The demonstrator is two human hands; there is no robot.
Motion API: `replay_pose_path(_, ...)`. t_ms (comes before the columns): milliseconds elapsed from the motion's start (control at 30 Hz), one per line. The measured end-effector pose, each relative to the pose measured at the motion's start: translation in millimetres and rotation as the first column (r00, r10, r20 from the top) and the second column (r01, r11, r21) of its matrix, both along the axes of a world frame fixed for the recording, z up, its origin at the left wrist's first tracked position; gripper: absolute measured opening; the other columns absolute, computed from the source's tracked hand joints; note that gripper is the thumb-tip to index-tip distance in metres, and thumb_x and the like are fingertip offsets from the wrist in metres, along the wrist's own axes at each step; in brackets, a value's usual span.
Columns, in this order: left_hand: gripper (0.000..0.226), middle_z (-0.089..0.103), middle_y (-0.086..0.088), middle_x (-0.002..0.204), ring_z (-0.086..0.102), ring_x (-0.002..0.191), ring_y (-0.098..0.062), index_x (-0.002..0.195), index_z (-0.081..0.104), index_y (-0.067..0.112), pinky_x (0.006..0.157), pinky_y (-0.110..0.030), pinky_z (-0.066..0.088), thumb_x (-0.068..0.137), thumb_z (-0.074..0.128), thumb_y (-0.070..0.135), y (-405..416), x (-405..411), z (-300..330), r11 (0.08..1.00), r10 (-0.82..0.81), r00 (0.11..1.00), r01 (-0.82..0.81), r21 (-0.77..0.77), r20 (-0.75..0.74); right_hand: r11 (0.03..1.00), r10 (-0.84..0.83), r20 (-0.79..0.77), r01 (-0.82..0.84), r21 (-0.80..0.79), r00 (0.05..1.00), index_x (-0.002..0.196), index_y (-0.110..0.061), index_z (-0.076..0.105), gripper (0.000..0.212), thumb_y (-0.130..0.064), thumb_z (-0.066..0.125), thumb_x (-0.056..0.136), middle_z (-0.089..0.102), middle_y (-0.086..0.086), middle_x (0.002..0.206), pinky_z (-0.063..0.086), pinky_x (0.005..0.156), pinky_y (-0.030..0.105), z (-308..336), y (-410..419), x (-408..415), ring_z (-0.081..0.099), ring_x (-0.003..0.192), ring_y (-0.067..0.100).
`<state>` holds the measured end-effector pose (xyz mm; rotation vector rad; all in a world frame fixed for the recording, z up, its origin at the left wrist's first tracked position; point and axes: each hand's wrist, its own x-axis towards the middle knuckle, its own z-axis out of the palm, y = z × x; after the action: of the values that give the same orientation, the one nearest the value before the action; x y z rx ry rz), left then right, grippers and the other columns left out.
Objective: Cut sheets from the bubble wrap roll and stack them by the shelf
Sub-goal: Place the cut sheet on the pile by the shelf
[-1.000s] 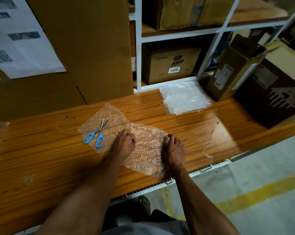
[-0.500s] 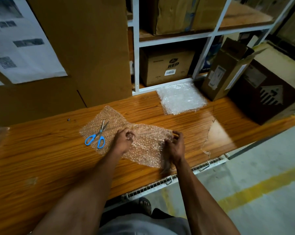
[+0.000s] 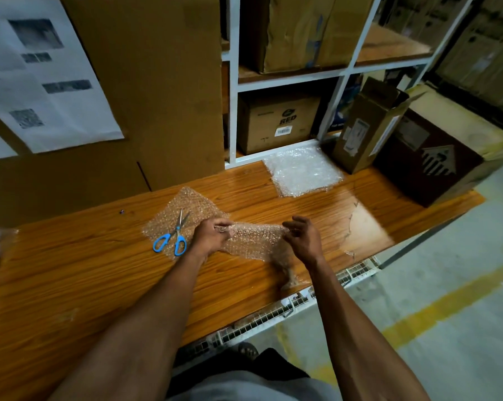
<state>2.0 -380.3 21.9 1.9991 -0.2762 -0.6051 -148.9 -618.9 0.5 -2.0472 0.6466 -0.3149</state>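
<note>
I pinch the cut sheet [image 3: 256, 238] by its top corners, left hand [image 3: 212, 235] and right hand [image 3: 303, 238]; it looks featherlight, floppy, crinkly

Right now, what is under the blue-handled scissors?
The blue-handled scissors lie on a clear bubble wrap sheet, which lies on the orange wooden table. The wood shows through the sheet; nothing else is visible underneath.

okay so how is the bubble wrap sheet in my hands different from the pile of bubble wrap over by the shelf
The sheet in your hands is raised off the table, pinched by your left hand and right hand; the pile by the shelf lies flat, untouched. The held sheet looks see-through and brownish against the wood; the pile looks white and denser. The held sheet sags and crumples; the pile keeps a squarish outline. Both are clear bubble wrap.
</note>
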Motion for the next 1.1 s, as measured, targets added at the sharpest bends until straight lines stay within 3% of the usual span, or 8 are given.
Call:
replay_pose_path(67, 0.019, 0.074, 0.008, 0.102, 0.069, 0.092, -0.008, 0.100, 0.079, 0.020, 0.063, -0.012, 0.049, 0.084, 0.083, 0.010, 1, -2, 2, 1.000, 0.023, 1.000, -0.023, 0.017, -0.004, 0.984, -0.016, -0.017, 0.013, -0.179, 1.000, 0.114, -0.007, 0.079, 0.025, -0.013, 0.082, 0.090, 0.061, 0.011, 0.132, 0.051, 0.086, 0.013, 3, 1, 0, 0.068, 0.103, 0.019)
replay_pose_path(167, 0.018, 0.074, 0.006, 0.093, 0.068, 0.086, -0.009, 0.087, 0.074, 0.020, 0.061, -0.014, 0.047, 0.082, 0.083, 0.006, 2, -2, 6, 0.999, 0.039, 0.999, -0.039, 0.006, 0.005, 0.976, -0.052, 0.083, 0.069, -0.207, 0.995, 0.101, -0.008, 0.082, 0.011, -0.014, 0.080, 0.091, 0.071, 0.012, 0.116, 0.059, 0.086, 0.033, 18, 5, 2, 0.071, 0.102, 0.024)
replay_pose_path(300, 0.019, 0.075, 0.003, 0.092, 0.068, 0.089, -0.016, 0.087, 0.072, 0.023, 0.074, -0.023, 0.051, 0.083, 0.083, 0.009, 1, 3, 15, 0.995, 0.050, 0.999, -0.052, -0.086, -0.021, 0.994, -0.075, 0.124, 0.085, -0.074, 0.989, 0.097, -0.018, 0.079, 0.024, -0.041, 0.070, 0.096, 0.077, -0.001, 0.098, 0.055, 0.077, 0.033, 41, 3, 2, 0.071, 0.094, 0.015)
replay_pose_path(500, 0.013, 0.077, -0.009, 0.108, 0.069, 0.103, -0.028, 0.102, 0.075, 0.020, 0.098, -0.052, 0.054, 0.090, 0.078, 0.022, -10, 8, 30, 0.940, 0.045, 0.971, -0.121, -0.318, -0.234, 0.931, -0.107, 0.156, 0.044, 0.363, 0.982, 0.089, -0.016, 0.068, 0.027, -0.037, 0.063, 0.105, 0.064, -0.002, 0.080, 0.049, 0.067, 0.029, 53, -16, 6, 0.059, 0.074, 0.013)
replay_pose_path(733, 0.026, 0.072, -0.009, 0.108, 0.067, 0.091, -0.020, 0.113, 0.063, 0.022, 0.071, -0.033, 0.054, 0.093, 0.073, 0.008, -54, 10, 32, 0.946, 0.054, 0.966, -0.131, -0.298, -0.252, 0.825, -0.233, 0.051, 0.170, 0.539, 0.971, 0.110, -0.009, 0.065, 0.029, -0.037, 0.061, 0.106, 0.057, 0.006, 0.087, 0.048, 0.052, 0.031, 44, -53, 23, 0.054, 0.066, 0.016)
replay_pose_path(900, 0.027, 0.069, -0.013, 0.110, 0.064, 0.094, -0.024, 0.101, 0.057, 0.022, 0.080, -0.037, 0.050, 0.092, 0.071, 0.001, -107, 27, 32, 0.949, 0.127, 0.980, -0.165, -0.270, -0.152, 0.767, -0.045, 0.048, 0.003, 0.641, 0.998, 0.137, -0.020, 0.050, 0.040, -0.016, 0.069, 0.102, 0.071, 0.011, 0.105, 0.050, 0.053, 0.030, 32, -112, 38, 0.063, 0.073, 0.016)
replay_pose_path(1000, 0.023, 0.071, -0.007, 0.104, 0.065, 0.096, -0.023, 0.092, 0.064, 0.019, 0.080, -0.035, 0.052, 0.094, 0.066, -0.004, -149, 37, 32, 0.968, 0.115, 0.990, -0.130, -0.214, -0.082, 0.836, 0.009, 0.067, -0.044, 0.547, 0.998, 0.134, -0.024, 0.044, 0.042, -0.008, 0.067, 0.102, 0.060, 0.010, 0.086, 0.048, 0.052, 0.032, 30, -154, 50, 0.058, 0.064, 0.014)
replay_pose_path(1100, 0.024, 0.073, 0.000, 0.111, 0.067, 0.103, -0.019, 0.097, 0.076, 0.020, 0.089, -0.038, 0.057, 0.097, 0.063, 0.000, -189, 54, 29, 0.984, 0.108, 0.993, -0.114, -0.136, -0.049, 0.889, 0.055, 0.098, -0.093, 0.448, 0.994, 0.118, -0.017, 0.050, 0.020, -0.002, 0.056, 0.106, 0.053, 0.004, 0.075, 0.042, 0.049, 0.027, 29, -194, 68, 0.049, 0.055, 0.009)
